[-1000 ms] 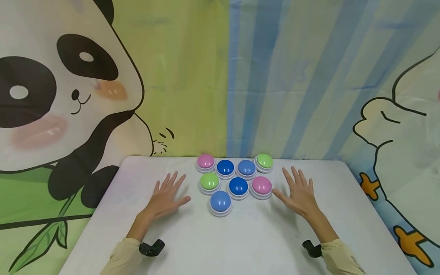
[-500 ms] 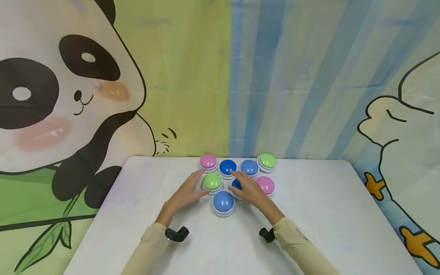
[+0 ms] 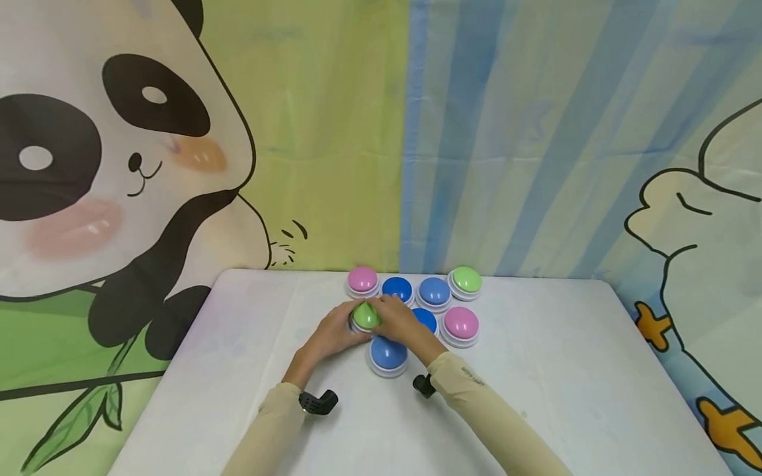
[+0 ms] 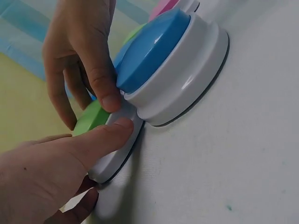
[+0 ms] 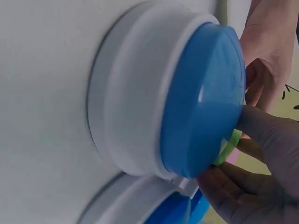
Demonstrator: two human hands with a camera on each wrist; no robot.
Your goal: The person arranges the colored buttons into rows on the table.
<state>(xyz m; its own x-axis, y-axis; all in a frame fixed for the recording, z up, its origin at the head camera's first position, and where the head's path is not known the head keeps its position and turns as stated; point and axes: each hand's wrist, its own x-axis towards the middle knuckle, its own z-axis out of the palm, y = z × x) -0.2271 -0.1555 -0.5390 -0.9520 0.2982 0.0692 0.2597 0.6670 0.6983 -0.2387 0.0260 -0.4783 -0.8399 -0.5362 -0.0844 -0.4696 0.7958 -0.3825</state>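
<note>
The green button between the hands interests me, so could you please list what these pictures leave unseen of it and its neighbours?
Green button, head view: its sides, behind the left hand and right hand.
Green button, right wrist view: mostly hidden behind the foreground blue button.
Pink button, left wrist view: cut off by the top edge.

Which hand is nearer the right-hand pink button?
Right. The right hand is at the right side of the held green button, with a dark blue button between it and that pink button; the left hand is at the green button's left side, farther away.
</note>
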